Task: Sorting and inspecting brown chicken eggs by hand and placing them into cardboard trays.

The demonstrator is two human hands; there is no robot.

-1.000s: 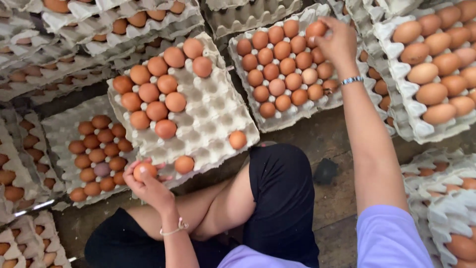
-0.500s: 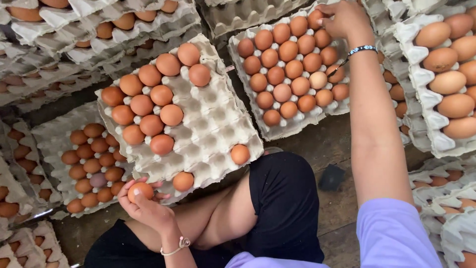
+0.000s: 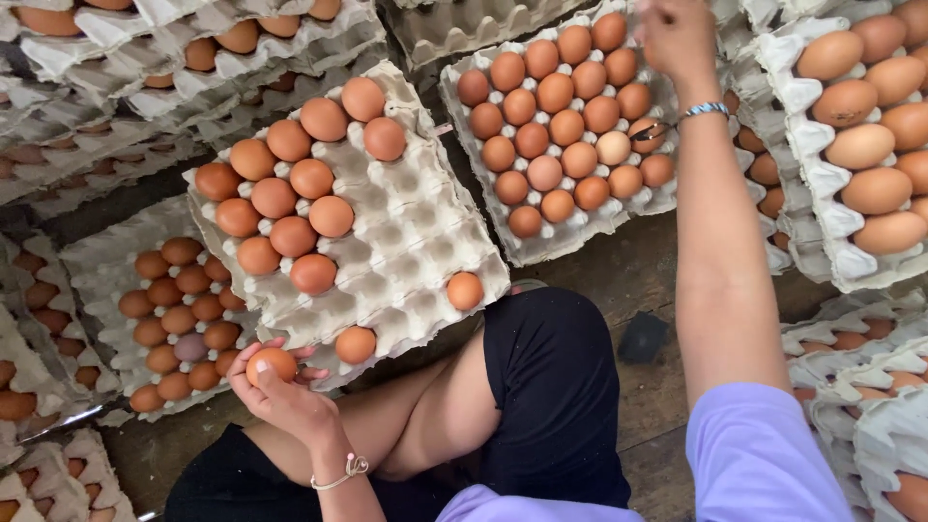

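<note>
Far-left trays: grey pulp trays [image 3: 92,290] lie low on the floor, part filled with small brown eggs; each egg sits in its own cup, so none rolls or knocks a neighbour.

Left hand: the left hand [image 3: 280,391] is curled, fingers closed about a single brown egg [image 3: 272,364], held at the near edge of the middle tray. The cupped grip cradles the shell rather than pinching it.

Middle tray: the middle tray [image 3: 406,232] rests tilted on the person's knee and on the stacks behind, which brings it within easy reach. Its eggs crowd the far-left corner; two more sit alone along the near edge, and most of the other cups are bare.

Lap: the person sits on the floor, black shorts [image 3: 556,387] between the trays.

Upper tray: the upper tray [image 3: 503,237] is almost full, with one paler egg [image 3: 613,147] among the brown.

Right hand: the right hand [image 3: 677,34] is stretched to the far corner of that tray, at the picture's top edge. Whether it grips an egg I cannot tell, the fingers being turned away.

Right stacks: stacked trays [image 3: 802,97] carry larger, paler eggs, piled in layers.
</note>
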